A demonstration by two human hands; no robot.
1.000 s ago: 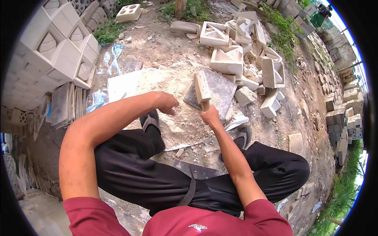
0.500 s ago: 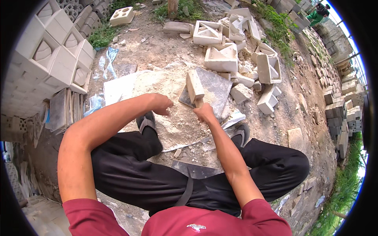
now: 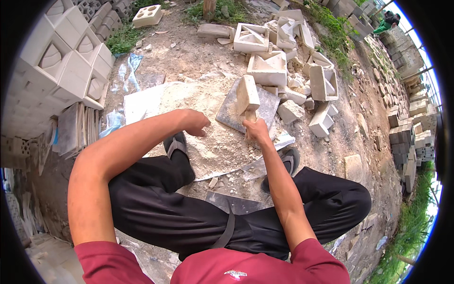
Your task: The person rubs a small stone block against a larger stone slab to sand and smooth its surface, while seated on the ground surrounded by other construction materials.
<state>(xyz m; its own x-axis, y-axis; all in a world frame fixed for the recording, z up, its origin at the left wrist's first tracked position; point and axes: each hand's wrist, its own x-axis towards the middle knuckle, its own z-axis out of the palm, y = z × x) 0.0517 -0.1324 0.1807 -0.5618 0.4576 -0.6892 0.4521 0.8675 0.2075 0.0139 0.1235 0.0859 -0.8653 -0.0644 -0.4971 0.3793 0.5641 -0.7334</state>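
Note:
My right hand [image 3: 256, 130] is closed round the handle of a dusty, pale wooden mallet [image 3: 248, 94]. The mallet's blocky head is over a dark, dust-covered slab [image 3: 228, 105]; whether they touch is hard to tell. To the left, my left hand [image 3: 195, 124] hangs with loosely bent fingers over crushed, cream-coloured rubble and powder [image 3: 189, 102], and nothing shows in it. The powder is spread on a white sheet [image 3: 142, 104] between my feet.
Broken pale blocks [image 3: 267, 68] are heaped beyond the slab at the right. Patterned blocks [image 3: 71, 71] are stacked at the left, above leaning thin boards [image 3: 78, 128]. A dark flat plate [image 3: 236, 203] lies below my knees. Another person [image 3: 388, 21] is far off at the upper right.
My right hand and the mallet have shifted right and slightly up from the powder's side of the slab. My left hand has moved a little to the right.

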